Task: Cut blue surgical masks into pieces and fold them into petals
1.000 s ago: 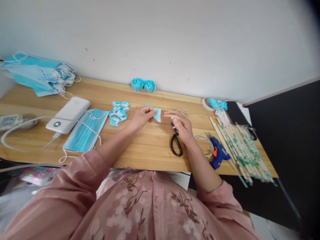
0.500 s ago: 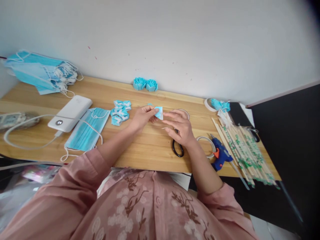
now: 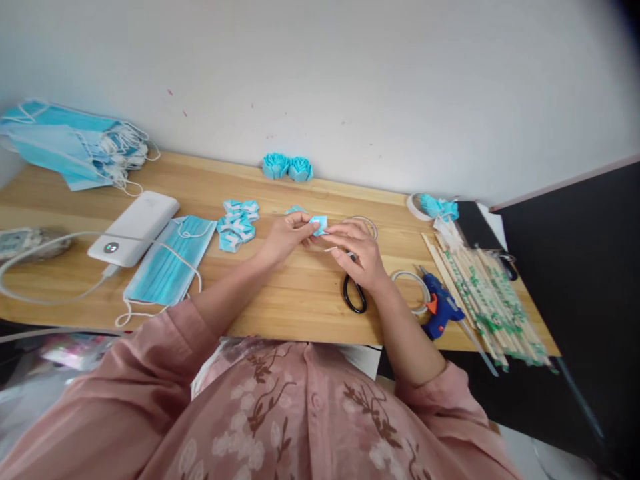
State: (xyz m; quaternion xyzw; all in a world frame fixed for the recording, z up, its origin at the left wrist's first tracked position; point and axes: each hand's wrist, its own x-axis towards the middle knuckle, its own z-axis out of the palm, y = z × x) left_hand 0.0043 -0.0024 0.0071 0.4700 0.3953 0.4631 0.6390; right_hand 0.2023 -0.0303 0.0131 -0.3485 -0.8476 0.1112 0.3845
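The counter (image 3: pixel 295 293) is laid with masks (image 3: pixel 65 143) heaped at its far left and wooden sticks (image 3: pixel 487 300) bundled at its right. By the left hand (image 3: pixel 289 232), its fingers clamped, and against the fingertips of the right hand (image 3: pixel 361 252), whose thumb is spread apart, a small blue piece (image 3: pixel 319 224) is held above the counter's middle. At that thumb's tip, a thin white strip (image 3: pixel 331 249) is seen.

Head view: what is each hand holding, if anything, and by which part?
Left hand: a small blue piece, pinched at its left side. Right hand: cannot tell whether it holds anything.
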